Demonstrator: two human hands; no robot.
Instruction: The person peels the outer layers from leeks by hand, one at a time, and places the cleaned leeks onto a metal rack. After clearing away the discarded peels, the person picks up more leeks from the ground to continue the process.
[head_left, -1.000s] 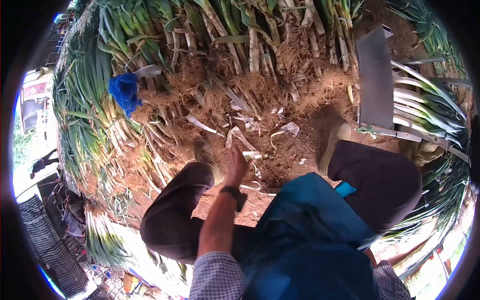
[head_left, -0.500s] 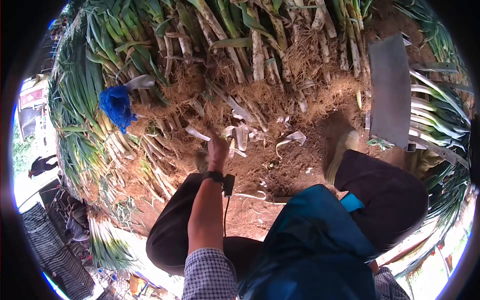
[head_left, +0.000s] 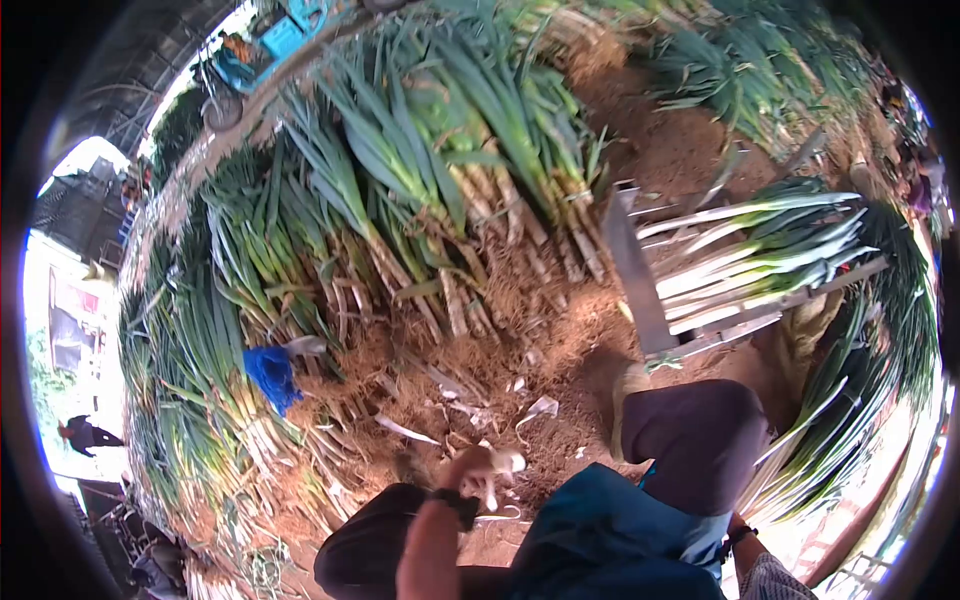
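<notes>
Low in front of me, near my left knee, my left hand [head_left: 472, 466] is blurred, its fingers closed round pale leek peelings [head_left: 490, 488]. A dark band circles that wrist. Beyond it, roots and loose peelings lie on brown soil. One long pale strip [head_left: 407, 431] rests to its upper left and a curled scrap [head_left: 541, 410] to its upper right. Only a little of my right hand [head_left: 738, 524] shows beside my right knee, by a dark wristband; its fingers are hidden.
Leeks [head_left: 390, 165] with rooty ends toward me cover the ground ahead and left. A blue cloth or bag [head_left: 271, 378] lies on them. To the right, a metal rack [head_left: 636, 275] holds pale, trimmed leeks [head_left: 750, 255]. A distant person [head_left: 90, 436] is at far left.
The view has tilted up and turned, showing more leeks and the rack's contents. My left hand has drawn back toward me, and pale peelings are now in it.
</notes>
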